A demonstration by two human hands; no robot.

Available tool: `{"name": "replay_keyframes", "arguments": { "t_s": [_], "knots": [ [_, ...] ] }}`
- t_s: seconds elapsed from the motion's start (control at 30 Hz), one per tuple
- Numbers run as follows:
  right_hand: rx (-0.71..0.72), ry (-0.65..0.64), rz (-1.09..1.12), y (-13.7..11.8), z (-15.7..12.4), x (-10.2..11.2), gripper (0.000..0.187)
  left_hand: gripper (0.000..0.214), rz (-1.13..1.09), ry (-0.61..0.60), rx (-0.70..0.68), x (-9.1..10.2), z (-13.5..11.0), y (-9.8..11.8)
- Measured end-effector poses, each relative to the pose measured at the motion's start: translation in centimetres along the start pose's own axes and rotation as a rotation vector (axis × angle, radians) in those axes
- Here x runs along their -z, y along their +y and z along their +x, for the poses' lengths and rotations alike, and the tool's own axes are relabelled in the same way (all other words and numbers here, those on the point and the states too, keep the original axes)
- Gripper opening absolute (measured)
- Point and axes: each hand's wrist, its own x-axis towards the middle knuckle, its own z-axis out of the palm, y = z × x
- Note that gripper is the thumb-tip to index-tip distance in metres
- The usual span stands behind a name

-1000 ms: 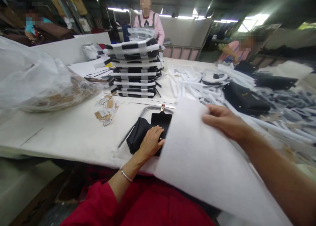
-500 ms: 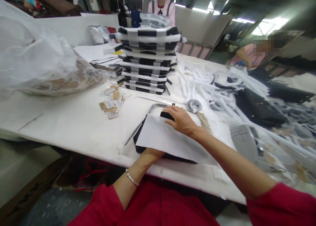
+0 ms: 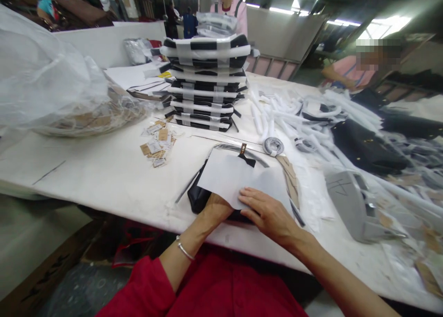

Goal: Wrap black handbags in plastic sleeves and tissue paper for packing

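Note:
A small black bag (image 3: pixel 198 198) lies near the front edge of the white table (image 3: pixel 104 174), with a white paper sheet (image 3: pixel 235 177) laid over most of it. A brass clasp (image 3: pixel 243 148) sticks out at the bag's far end. My left hand (image 3: pixel 215 210) rests on the bag's near edge, its fingers tucked under the sheet and hidden. My right hand (image 3: pixel 268 213) lies on the near edge of the sheet, fingers stretched flat and pressing it down.
A tall stack of black bags banded in white (image 3: pixel 206 81) stands behind. Paper tags (image 3: pixel 156 144) lie to the left, beside a big clear plastic bag (image 3: pixel 51 91). A grey tape dispenser (image 3: pixel 351 206), tape rolls (image 3: pixel 273 146) and white wrapped straps lie right. Other people work at the far side.
My right hand has slid from the far end of the sheet back to its near edge. The sheet now lies flatter over the bag, and the clasp shows again.

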Motion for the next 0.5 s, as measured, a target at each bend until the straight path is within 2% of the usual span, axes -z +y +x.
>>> {"name": "replay_keyframes", "arguments": {
  "t_s": [0.1, 0.27, 0.4, 0.5],
  "knots": [
    [-0.024, -0.012, 0.004, -0.1, 0.4, -0.1, 0.040, 0.029, 0.023, -0.033, -0.025, 1.6, -0.3, 0.4],
    [0.015, -0.050, 0.000, 0.3, -0.6, -0.3, 0.033, 0.019, 0.044, -0.036, -0.086, 4.4, -3.9, 1.5],
    [0.032, -0.121, -0.054, 0.0, -0.6, 0.4, 0.036, 0.016, 0.101, -0.010, -0.137, 4.6, -5.9, 1.5],
    [0.012, -0.159, -0.087, -0.6, -0.3, 0.9, 0.054, 0.021, 0.106, 0.008, -0.154, 4.4, -6.1, 1.2]
  ]
}}
